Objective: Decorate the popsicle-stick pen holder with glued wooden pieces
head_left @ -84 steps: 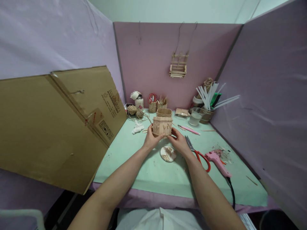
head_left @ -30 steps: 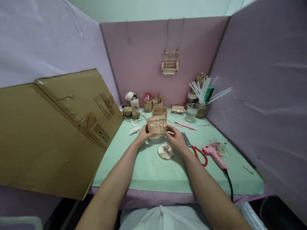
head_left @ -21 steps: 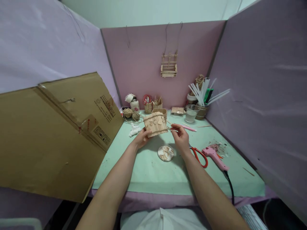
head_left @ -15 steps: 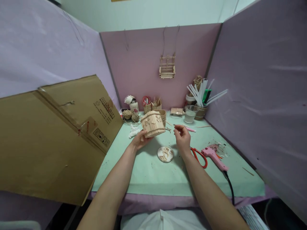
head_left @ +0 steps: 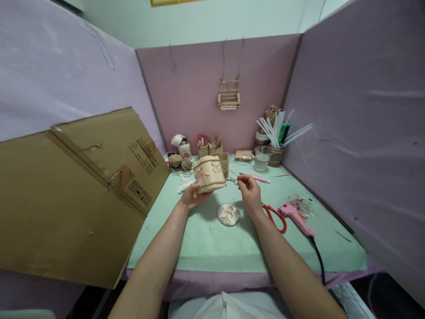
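Note:
My left hand (head_left: pixel 193 197) is closed around the lower side of a small wooden pot (head_left: pixel 210 175) made of flat sticks, with wavy rims and small petal-shaped pieces on its wall. It is held up over the table, slightly tilted. To its right, my right hand (head_left: pixel 249 190) has thumb and fingertips pinched together, apart from the pot; whatever lies between them is too small to make out. Below and between the hands, a round white dish (head_left: pixel 229 223) holds several small wooden slivers. Red-handled scissors (head_left: pixel 277 219) lie beside my right wrist.
A pink glue gun (head_left: pixel 296 218) with a black cord lies at right. Behind are a clear cup (head_left: pixel 262 159), a holder of white glue sticks (head_left: pixel 276 156), a pink pen-like tool (head_left: pixel 260 179) and twine balls (head_left: pixel 175 160). A large cardboard sheet (head_left: pixel 79 199) leans at left.
The pot has turned in my left hand, so other petal-shaped pieces face me. My right hand has shifted slightly left, nearer the pot. The camera view has tilted a little.

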Available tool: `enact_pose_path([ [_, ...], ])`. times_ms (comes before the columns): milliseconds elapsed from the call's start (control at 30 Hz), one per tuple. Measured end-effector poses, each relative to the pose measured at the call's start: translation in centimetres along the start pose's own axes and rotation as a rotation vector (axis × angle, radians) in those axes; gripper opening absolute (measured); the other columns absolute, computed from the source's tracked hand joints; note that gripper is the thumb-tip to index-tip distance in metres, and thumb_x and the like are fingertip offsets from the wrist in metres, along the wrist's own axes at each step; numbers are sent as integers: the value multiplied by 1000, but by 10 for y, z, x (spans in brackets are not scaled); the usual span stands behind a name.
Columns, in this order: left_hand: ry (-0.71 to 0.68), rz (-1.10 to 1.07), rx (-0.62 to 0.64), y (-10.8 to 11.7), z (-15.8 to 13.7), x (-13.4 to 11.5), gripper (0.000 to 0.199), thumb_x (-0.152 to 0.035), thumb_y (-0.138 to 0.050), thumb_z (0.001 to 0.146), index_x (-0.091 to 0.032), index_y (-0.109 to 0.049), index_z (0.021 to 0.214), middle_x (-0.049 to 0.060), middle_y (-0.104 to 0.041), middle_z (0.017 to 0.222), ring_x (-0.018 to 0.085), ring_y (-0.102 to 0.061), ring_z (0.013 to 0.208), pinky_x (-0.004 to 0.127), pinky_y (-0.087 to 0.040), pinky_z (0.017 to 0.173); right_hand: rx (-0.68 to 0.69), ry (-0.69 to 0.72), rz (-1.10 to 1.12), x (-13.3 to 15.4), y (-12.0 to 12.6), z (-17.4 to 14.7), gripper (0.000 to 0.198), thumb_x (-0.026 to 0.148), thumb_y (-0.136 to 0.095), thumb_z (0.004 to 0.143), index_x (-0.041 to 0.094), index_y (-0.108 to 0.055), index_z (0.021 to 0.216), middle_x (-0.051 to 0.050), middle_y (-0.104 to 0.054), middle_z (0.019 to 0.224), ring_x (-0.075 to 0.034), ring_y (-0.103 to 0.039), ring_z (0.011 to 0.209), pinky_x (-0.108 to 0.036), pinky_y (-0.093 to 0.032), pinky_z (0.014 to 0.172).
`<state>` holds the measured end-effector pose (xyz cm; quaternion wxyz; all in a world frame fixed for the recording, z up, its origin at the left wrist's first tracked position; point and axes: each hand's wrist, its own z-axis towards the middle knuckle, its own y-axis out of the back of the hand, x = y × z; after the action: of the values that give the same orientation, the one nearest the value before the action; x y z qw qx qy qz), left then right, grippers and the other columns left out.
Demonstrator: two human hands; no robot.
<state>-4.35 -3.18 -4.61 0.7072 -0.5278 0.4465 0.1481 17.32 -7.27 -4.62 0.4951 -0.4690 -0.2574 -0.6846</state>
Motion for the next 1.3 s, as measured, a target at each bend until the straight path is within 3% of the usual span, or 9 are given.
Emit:
enact_pose_path([
  [100,-34,90,-74,0,3,3,57,-22,-69,65,-15,-57,120,10,-66,121,26,-59,115,38,-45,99,45,6,-29,3,-1,-1,19,32,-61,74,19,-63,87,-3,-66,83,-17,-59,74,-30,-48,67],
  [233,-146,314,-156,-1,9,10,69,-16,-79,57,-18,-53,120,10,-62,126,27,-57,117,42,-42,103,-58,30,-75,7,5,3,19,32,-59,75,18,-61,87,-5,-65,87,-18,-60,81,-32,-48,72],
  [367,-199,563,-153,1,10,10,81,-14,-83,51,-18,-48,124,12,-57,131,29,-52,122,46,-40,105,-181,43,-105,12,19,15,20,34,-56,78,18,-59,90,-6,-64,88,-18,-59,83,-32,-48,74],
  [467,-160,700,-118,2,6,6,81,-14,-82,52,-20,-47,125,11,-56,132,29,-50,124,45,-39,105,-176,56,-141,20,31,27,22,34,-58,77,17,-60,91,-5,-66,86,-18,-60,80,-32,-48,73],
  [633,-83,805,-78,4,6,4,84,-12,-81,52,-21,-45,127,10,-54,132,30,-48,126,46,-37,107,145,56,-554,24,40,57,25,31,-52,83,16,-63,99,-8,-70,93,-18,-63,81,-31,-49,73],
  [833,-112,847,-6,10,7,8,92,-12,-82,49,-20,-40,131,12,-51,135,32,-45,128,47,-35,108,471,-39,-883,-11,27,101,8,16,-62,80,15,-68,85,-9,-71,88,-21,-64,87,-33,-48,80],
  [967,-118,835,1,10,5,8,90,-15,-84,49,-20,-43,130,13,-53,133,33,-46,126,48,-34,108,684,-104,-1030,-39,10,109,25,32,-59,90,17,-62,111,-9,-63,115,-20,-62,98,-39,-52,85],
  [1067,-114,828,-23,10,5,8,93,-15,-85,47,-19,-43,130,14,-53,132,34,-46,126,49,-33,108,771,-133,-1096,-52,-1,107,32,35,-56,93,19,-56,121,-8,-58,124,-20,-60,103,-42,-53,86],
  [1300,-111,735,24,15,5,9,98,-14,-85,47,-19,-41,134,14,-51,136,33,-43,129,49,-29,112,823,-171,-1096,-55,-3,113,31,35,-56,93,20,-58,119,-8,-58,123,-21,-60,103,-40,-52,87],
])
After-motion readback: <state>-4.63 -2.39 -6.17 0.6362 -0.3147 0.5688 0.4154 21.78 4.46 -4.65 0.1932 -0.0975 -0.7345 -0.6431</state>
